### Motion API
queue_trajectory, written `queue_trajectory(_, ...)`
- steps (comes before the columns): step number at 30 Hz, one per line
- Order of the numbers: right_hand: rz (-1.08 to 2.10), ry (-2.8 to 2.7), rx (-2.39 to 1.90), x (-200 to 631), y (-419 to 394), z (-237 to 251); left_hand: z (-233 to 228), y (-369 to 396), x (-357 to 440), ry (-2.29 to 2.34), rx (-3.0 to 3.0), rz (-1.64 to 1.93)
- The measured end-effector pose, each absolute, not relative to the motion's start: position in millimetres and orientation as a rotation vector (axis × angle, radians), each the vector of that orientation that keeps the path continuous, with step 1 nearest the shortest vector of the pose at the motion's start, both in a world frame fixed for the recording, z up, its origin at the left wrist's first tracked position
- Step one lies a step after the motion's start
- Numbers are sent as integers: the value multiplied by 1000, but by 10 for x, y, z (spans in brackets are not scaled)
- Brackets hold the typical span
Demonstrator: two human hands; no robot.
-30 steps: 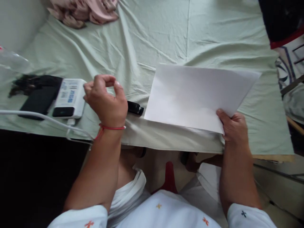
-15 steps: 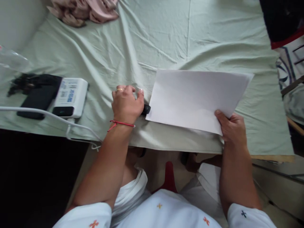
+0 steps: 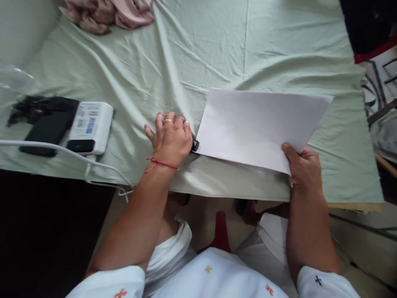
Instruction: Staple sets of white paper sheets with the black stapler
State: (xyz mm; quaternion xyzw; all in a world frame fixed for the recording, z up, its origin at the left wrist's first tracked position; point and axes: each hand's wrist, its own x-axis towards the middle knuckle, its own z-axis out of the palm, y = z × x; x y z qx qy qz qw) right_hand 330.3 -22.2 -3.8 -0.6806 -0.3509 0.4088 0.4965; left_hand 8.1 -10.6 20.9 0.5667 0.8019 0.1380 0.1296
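My right hand [image 3: 305,167] grips the lower right corner of the white paper [image 3: 248,124], thumb on top and the other fingers underneath. The paper is held slightly tilted over the bed-like surface, its lower left corner at the end of a small black object [image 3: 195,145]. That object looks like a stapler, but most of it is hidden under my left hand [image 3: 172,138]. The left palm presses down over it, with the fingers spread and a ring on one of them. A red string bracelet [image 3: 163,163] circles the left wrist.
A white power bank [image 3: 96,120] with a plugged-in white cable [image 3: 102,162] lies at left beside a dark flat case [image 3: 46,132]. Crumpled pink cloth [image 3: 114,14] sits at the back left. A pale green sheet [image 3: 263,49] covers the surface, wrinkled in places.
My left hand has shifted slightly right and flattened, its fingers spreading over the black object. The paper's left edge has moved a little to the right. My right hand keeps its grip.
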Motion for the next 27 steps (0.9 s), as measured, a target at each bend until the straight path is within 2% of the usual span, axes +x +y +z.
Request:
queue_trajectory(8, 990, -832, -1626, 3305, -179, -81, 41, -125, 130, 2283, 1720, 609)
queue_trajectory(16, 937, -897, -1634, 3366, -198, -98, 183, -54, -124, 2414, 1620, 680)
queue_trajectory(21, 923, -752, -1641, 3485, -204, -34, 238, 35, -295, 2479, 1533, 913)
queue_trajectory(24, 895, -677, -1643, 3618, -206, -17, 285, -28, -143, 2380, 1737, 1023)
queue_trajectory(27, 761, -624, -1541, 3743, -193, -62, 282, -131, 77, 2013, 1829, 1165)
